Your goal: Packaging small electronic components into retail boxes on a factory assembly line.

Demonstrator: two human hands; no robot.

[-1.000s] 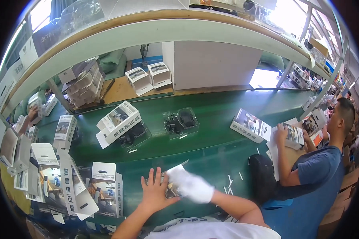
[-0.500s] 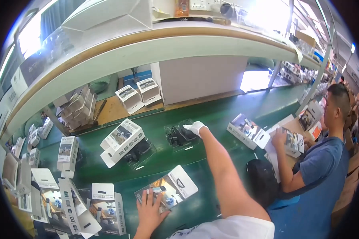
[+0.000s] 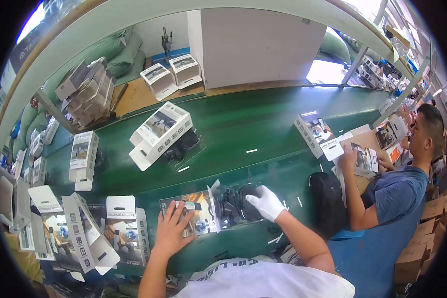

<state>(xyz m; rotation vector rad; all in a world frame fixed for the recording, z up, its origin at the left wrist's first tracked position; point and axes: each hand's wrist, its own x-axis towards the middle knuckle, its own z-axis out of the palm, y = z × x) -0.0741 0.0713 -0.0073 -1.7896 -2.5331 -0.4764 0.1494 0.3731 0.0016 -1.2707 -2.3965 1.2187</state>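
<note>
Fingers (image 3: 176, 213) of left hand (image 3: 171, 231) splay on printed card (image 3: 188, 218); gloved right hand (image 3: 265, 201) (curled) grips black mount (image 3: 238, 203).

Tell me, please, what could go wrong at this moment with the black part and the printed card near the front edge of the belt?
The gloved right hand only rests on the black part in its clear tray, so it might slide. The bare left hand pins the printed card flat; it could crease. Both lie near the green belt edge and might fall.

White glove on the right hand (image 3: 266, 202), left hand (image 3: 170, 229) bare, seemingly white shirt.
</note>
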